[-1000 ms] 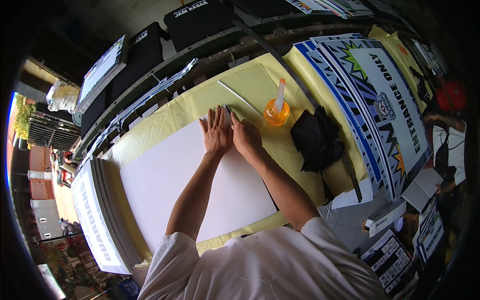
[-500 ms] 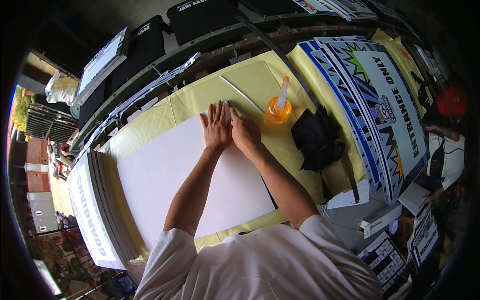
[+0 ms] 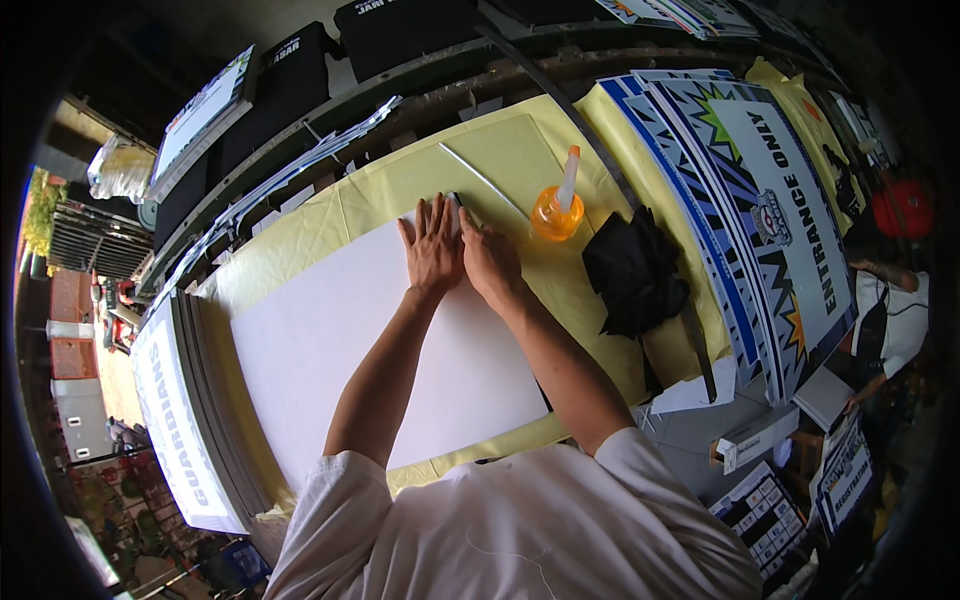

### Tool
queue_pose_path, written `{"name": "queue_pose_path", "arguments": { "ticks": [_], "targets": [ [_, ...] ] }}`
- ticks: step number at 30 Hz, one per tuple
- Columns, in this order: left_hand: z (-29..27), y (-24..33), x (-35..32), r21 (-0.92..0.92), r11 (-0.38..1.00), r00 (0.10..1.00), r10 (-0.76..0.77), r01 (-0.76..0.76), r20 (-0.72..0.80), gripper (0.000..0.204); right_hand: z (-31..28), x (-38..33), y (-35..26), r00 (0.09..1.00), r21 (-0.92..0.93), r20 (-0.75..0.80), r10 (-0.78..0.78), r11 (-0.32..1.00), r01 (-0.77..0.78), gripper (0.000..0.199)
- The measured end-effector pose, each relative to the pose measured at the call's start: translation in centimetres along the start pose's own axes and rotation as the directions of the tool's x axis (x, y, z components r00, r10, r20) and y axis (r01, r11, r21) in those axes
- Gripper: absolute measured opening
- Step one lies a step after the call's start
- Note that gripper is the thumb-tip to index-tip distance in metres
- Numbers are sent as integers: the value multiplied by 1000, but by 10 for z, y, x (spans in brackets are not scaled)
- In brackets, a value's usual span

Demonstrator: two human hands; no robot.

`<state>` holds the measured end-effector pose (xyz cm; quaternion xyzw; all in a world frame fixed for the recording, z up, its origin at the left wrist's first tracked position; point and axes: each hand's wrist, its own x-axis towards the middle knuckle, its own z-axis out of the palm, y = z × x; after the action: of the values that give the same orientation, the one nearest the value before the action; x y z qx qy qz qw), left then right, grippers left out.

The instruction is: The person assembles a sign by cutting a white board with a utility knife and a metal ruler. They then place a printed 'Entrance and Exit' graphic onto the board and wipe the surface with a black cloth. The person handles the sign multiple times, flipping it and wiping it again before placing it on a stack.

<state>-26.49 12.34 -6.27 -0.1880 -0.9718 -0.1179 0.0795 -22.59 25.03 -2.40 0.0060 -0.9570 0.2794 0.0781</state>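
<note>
A large white sheet [image 3: 310, 345] lies on the yellow-covered table, a dark edge showing along its right side. My left hand [image 3: 434, 245] presses flat on the sheet near its far right corner, fingers stretched out. Right beside it, my right hand [image 3: 490, 255] is closed at that corner, its index finger extended along the edge. A small dark grey piece [image 3: 455, 199] shows just past the fingertips; whether my right hand grips it is hidden. Beyond the corner lies a thin pale rod [image 3: 480, 175]. To the right stands an orange spray bottle [image 3: 558, 212].
A crumpled black cloth [image 3: 635, 272] lies right of the sheet. Printed signboards are stacked on the right [image 3: 800, 220] and the left [image 3: 190, 420]. Black shirts [image 3: 405, 40] lie along a rail at the back. Another person [image 3: 890, 315] is at the far right.
Both hands stay at the sheet's corner in nearly the same pose. The whole view has shifted slightly.
</note>
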Motion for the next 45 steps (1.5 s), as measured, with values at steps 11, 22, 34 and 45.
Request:
{"name": "queue_pose_path", "arguments": {
  "ticks": [11,22,34,45],
  "targets": [
    [-1,0,-2,-10,1000,1000,-22,22,4,70,-6,1,-1,992,25,103,74,997,-77,52],
    [2,-1,-2,2,1000,1000,-22,22,-3,65,-3,0,-6,996,-22,72,50,999,-48,54],
    [-1,4,0,-47,998,998,-51,49,-41,60,-5,-15,2,992,-31,116,45,999,-42,56],
    [-3,6,0,-48,998,998,-41,38,-51,61,-15,-31,3,985,-38,153,76,997,-71,47]
  ]
}}
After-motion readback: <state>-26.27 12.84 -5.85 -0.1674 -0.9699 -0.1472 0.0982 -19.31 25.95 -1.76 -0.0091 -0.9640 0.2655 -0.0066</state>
